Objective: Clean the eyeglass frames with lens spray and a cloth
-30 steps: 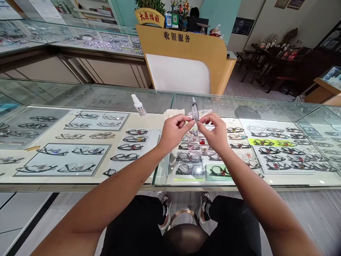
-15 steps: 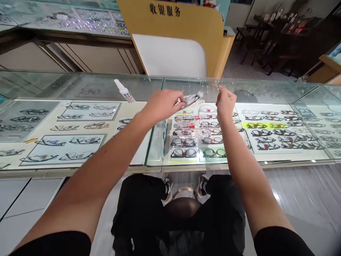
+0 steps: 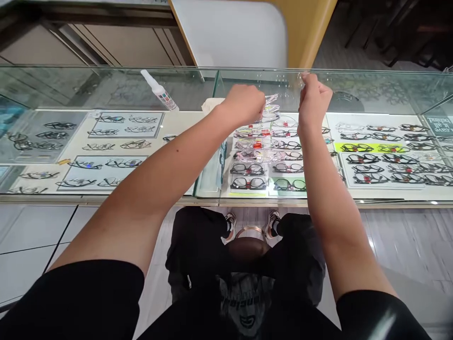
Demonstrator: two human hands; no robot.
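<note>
My left hand [image 3: 247, 103] is over the glass counter with its fingers curled down. Clear-framed glasses [image 3: 271, 109] show just beyond its fingertips; the back of the hand hides much of the grip. To the right, my right hand [image 3: 314, 99] is raised with its fingers bent together, and whatever they pinch is too small to make out. Under the glass, between and below both hands, lie rows of spectacles [image 3: 247, 182], some with red tags. A pale cloth or paper [image 3: 211, 104] sits beside my left wrist.
A white spray bottle [image 3: 159, 92] lies on the counter [image 3: 116, 89] to the left. More glasses rest on display trays at both sides. Past the counter stands a yellow and white desk [image 3: 233, 33]. My legs and a round stool are below the front edge.
The view has tilted down. My left hand has moved right, closer to my right hand, and its fingers now point away and downward. The pale cloth or paper has come into sight.
</note>
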